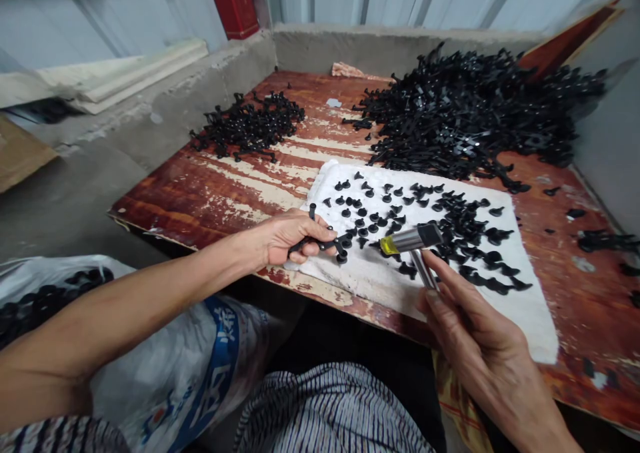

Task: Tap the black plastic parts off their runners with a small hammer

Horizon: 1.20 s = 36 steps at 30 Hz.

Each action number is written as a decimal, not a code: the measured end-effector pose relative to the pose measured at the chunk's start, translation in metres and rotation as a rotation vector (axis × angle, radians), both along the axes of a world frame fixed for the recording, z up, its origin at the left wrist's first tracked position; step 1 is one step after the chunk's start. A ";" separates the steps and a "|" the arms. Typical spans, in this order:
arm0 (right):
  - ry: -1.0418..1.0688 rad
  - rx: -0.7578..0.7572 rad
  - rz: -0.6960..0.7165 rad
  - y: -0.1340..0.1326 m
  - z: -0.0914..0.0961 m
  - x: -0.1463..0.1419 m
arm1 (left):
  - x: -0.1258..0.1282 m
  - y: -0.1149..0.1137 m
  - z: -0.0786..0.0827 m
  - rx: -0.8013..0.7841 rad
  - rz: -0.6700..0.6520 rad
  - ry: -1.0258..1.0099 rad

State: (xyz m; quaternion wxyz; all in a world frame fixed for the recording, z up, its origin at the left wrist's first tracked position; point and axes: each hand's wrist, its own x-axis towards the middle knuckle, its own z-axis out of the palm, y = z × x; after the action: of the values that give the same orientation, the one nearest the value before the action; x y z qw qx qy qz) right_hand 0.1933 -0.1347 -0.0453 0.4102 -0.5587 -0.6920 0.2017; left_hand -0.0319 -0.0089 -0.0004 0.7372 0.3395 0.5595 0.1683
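My left hand pinches a black branched plastic part with small round knobs at its ends, over the near left edge of a white cloth. In my right hand is a small hammer, gripped by its metal handle. Its head is metal, with a yellow face on the left end and a black one on the right, and hangs just above the cloth. Many small black plugs with round flat bases are scattered over the cloth, densest toward its right side.
A large heap of black parts covers the back right of the worn red table. A smaller heap lies at the back left. Below on the left stands a white sack holding black pieces. Low concrete ledges border the table.
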 end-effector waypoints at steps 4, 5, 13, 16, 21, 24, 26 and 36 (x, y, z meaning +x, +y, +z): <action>-0.011 0.001 -0.012 0.000 -0.001 0.002 | 0.000 0.001 -0.001 0.016 -0.013 -0.005; -0.014 -0.006 -0.006 0.000 -0.001 0.002 | 0.000 0.001 -0.001 0.018 -0.014 -0.004; -0.005 0.015 0.005 -0.001 -0.003 0.002 | 0.000 0.001 -0.001 0.020 -0.026 0.007; -0.004 0.012 0.000 -0.001 -0.003 0.001 | 0.000 0.003 0.000 0.025 -0.025 0.020; -0.041 0.016 0.023 0.000 0.001 0.001 | 0.003 0.007 0.002 0.048 -0.037 0.074; -0.057 0.027 0.040 0.001 0.004 0.002 | 0.004 0.008 0.004 0.064 -0.054 0.104; -0.064 0.022 0.053 0.001 0.004 0.003 | 0.004 0.007 0.005 0.061 -0.064 0.118; -0.110 0.030 0.061 0.001 0.001 0.002 | -0.001 0.013 0.001 -0.015 -0.082 0.054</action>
State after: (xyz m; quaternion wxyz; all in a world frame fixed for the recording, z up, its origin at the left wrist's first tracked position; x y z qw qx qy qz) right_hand 0.1949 -0.1342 -0.0439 0.3737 -0.5416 -0.7329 0.1729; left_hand -0.0326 0.0043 0.0002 0.7307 0.3610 0.5660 0.1243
